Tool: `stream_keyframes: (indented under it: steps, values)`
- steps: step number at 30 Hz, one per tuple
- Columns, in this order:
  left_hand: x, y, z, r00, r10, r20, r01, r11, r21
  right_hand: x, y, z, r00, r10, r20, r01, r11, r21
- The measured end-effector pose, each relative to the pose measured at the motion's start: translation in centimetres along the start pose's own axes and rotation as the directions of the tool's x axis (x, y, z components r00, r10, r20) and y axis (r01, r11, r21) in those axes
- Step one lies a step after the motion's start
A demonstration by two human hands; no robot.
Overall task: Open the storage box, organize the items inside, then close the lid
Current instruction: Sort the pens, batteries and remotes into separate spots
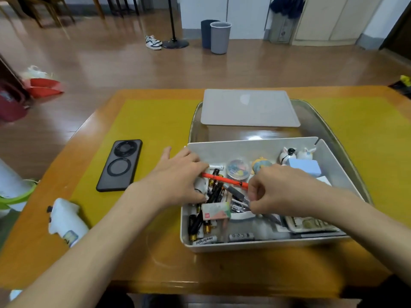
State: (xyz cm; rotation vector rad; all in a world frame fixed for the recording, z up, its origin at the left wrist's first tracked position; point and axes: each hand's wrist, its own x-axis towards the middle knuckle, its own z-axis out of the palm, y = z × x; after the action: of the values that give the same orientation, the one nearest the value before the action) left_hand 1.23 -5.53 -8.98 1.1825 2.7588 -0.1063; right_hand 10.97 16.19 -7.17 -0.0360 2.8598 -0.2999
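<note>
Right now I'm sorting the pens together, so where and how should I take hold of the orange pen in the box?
Probably pinch the orange pen at its bare middle, coming from above. It lies flat across the batteries, so its top is clear, while the left hand covers one end and the right hand crowds the other.
</note>
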Motion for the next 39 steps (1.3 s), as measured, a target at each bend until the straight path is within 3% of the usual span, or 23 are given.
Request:
stream_keyframes:
  steps: [7, 12, 18, 22, 28, 39]
  values:
    - [0.9, 0.6, -0.1, 0.999, -0.012, 0.048, 0.008, 0.997, 0.081, 0.5, 0.3, 0.0, 0.989, -0.029, -0.146, 0.014, 0.995, -0.1]
    - [1.0, 0.1, -0.8, 0.999, -0.018, 0.051, 0.019, 1.0, -0.005, 1.4, 0.9, 0.0, 0.974, -0.057, -0.22, 0.02, 0.985, -0.17]
    - [0.4, -0.8, -2.8, 1.0, -0.012, -0.02, 0.008, 0.978, -0.208, 3.5, 1.3, -0.4, 0.952, -0.068, -0.298, 0.078, 0.997, 0.022]
    - [0.0, -1.8, -3.4, 0.994, -0.042, -0.103, 0.01, 0.956, -0.294, 4.8, 0.1, 0.0, 0.977, -0.127, -0.171, 0.15, 0.98, 0.129]
    - [0.5, -1.4, -2.1, 0.984, 0.026, -0.178, -0.042, 0.995, -0.09, 5.8, -0.7, 2.2, 0.969, 0.003, -0.247, 0.031, 0.991, 0.133]
    - [0.8, -0.8, -0.9, 0.998, 0.023, -0.053, -0.019, 0.997, 0.076, 2.6, 1.1, 0.7, 0.953, -0.071, -0.295, 0.039, 0.993, -0.111]
